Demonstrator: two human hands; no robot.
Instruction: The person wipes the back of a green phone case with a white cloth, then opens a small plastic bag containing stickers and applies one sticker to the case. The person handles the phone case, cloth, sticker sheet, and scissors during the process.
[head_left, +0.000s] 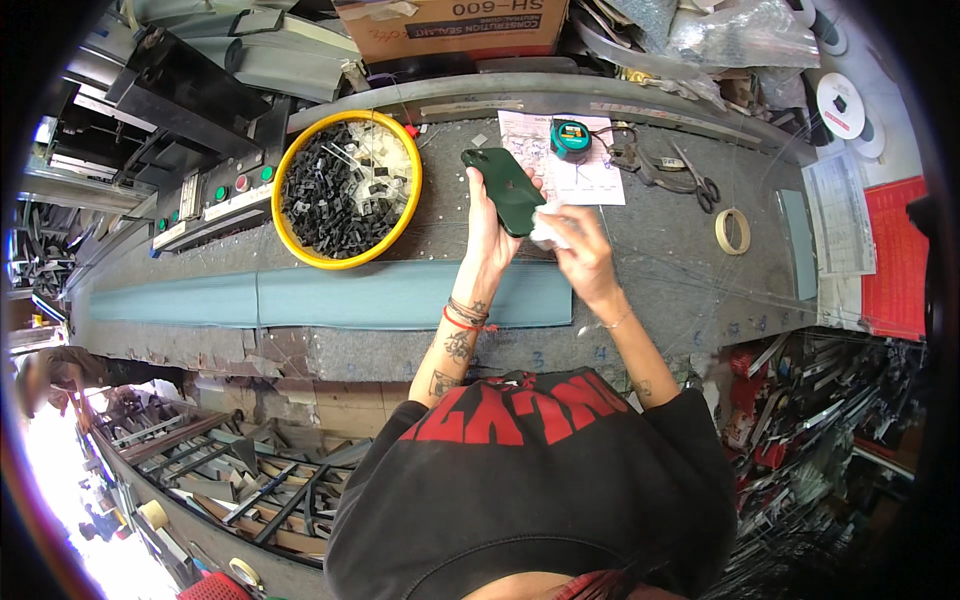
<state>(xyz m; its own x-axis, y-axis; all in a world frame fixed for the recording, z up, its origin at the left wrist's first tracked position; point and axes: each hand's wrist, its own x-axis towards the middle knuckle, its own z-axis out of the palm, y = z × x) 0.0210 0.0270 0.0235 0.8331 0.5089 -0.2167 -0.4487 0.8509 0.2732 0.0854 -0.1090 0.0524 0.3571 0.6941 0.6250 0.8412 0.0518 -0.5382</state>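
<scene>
A round yellow basin is heaped with small black pieces, with pale, clear-looking pieces toward its upper right. Behind the table's raised back edge stands a cardboard box; its contents cannot be seen. At lower left, a long trough contains loose strips.

The grey worktop is scuffed and dusty. Along its near side lie long blue-grey strips, partly beneath the left forearm. Beyond the hands, a teal tape measure rests on a paper sheet; pliers, scissors and a roll of tape lie to the right. A panel with coloured buttons borders the left end, and bundled strips fill the space at lower right.

The phone is held above the worktop, right of the basin: dark green, glossy, tilted, its back showing and its camera corner at upper left. The left hand grips it by its edges; the right hand pinches a crumpled white tissue at its lower right corner.
</scene>
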